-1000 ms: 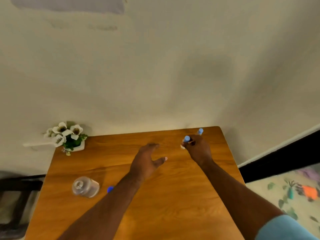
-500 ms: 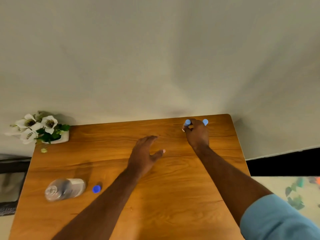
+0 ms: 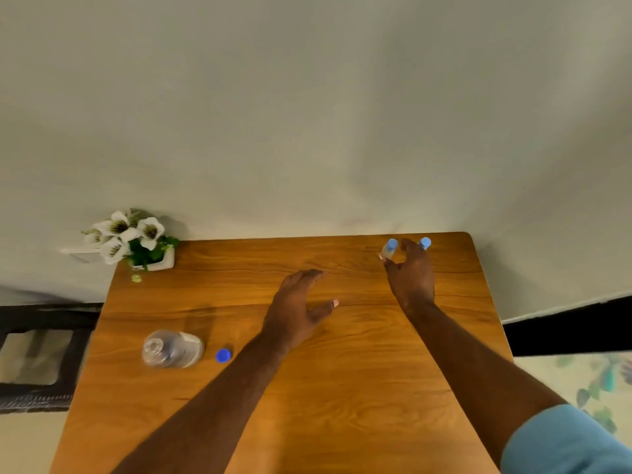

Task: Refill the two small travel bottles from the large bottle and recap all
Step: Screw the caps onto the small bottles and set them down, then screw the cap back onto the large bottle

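Two small travel bottles with light-blue caps stand near the far right corner of the wooden table (image 3: 342,422). My right hand (image 3: 412,277) reaches between them, and its thumb and index finger curl round the left small bottle (image 3: 389,250). The right small bottle (image 3: 425,243) shows just behind my fingers, its body hidden. My left hand (image 3: 297,304) hovers over the table's middle with fingers spread, holding nothing. The large clear bottle (image 3: 171,348) stands uncapped at the left. Its dark-blue cap (image 3: 223,355) lies on the table just to its right.
A white pot of artificial white flowers (image 3: 136,246) sits at the table's far left corner against the wall. A dark piece of furniture (image 3: 37,357) stands left of the table. Patterned floor covering (image 3: 598,381) lies to the right.
My right hand has moved the left small bottle toward the back edge, beside the other small bottle. My left hand has stayed about where it was. The camera view has shifted.
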Motion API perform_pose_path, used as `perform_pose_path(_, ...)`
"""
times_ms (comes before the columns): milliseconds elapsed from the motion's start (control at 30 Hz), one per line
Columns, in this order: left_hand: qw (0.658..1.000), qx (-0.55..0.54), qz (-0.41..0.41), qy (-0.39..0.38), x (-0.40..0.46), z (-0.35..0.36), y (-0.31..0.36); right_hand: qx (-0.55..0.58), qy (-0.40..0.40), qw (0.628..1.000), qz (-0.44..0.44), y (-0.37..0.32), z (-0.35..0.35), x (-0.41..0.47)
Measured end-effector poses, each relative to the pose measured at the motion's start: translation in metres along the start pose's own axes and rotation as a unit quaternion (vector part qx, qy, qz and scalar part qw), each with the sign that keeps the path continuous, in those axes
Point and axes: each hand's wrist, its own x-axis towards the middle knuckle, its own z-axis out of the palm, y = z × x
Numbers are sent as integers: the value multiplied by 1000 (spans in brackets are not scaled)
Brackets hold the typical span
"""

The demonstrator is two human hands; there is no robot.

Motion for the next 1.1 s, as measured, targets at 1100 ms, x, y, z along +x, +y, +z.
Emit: perform_pose_path(1100,972,-105,-194,78,-148,-152,-185,-144,-254,947,-135,-174,159,-237)
